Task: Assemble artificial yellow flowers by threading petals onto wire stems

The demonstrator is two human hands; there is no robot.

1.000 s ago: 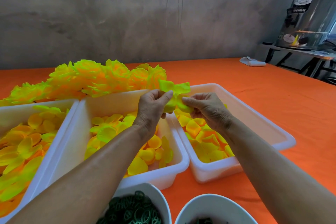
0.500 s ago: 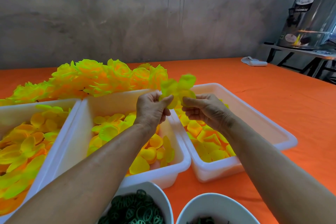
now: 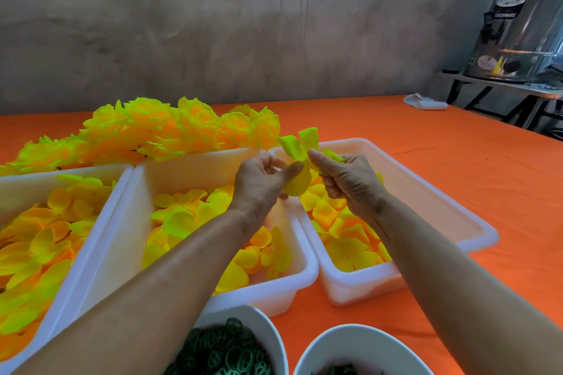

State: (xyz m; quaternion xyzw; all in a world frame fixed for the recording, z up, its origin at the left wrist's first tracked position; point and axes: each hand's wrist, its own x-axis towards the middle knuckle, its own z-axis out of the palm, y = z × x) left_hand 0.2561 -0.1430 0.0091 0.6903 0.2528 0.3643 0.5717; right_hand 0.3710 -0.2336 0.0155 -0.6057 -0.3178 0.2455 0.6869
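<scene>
Petals of yellow-green fabric, bunched into a small cluster (image 3: 300, 158), sit above the far end of the middle white plastic bin (image 3: 283, 292), pinched from both sides. Left hand (image 3: 259, 184) has thumb and curled fingers clamped on a lower petal; right hand (image 3: 350, 181) has its fingers closed on the cluster's right side. Finished yellow artificial roses (image 3: 170, 131) lie heaped behind that bin on the orange-covered counter (image 3: 457, 167).

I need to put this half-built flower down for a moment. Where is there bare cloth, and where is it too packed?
Bare orange cloth lies right of the right bin, back toward the white roll. A smaller patch sits between that bin's near end and the right bowl. Left is crowded: three petal bins edge to edge, finished flowers piled behind them.
</scene>
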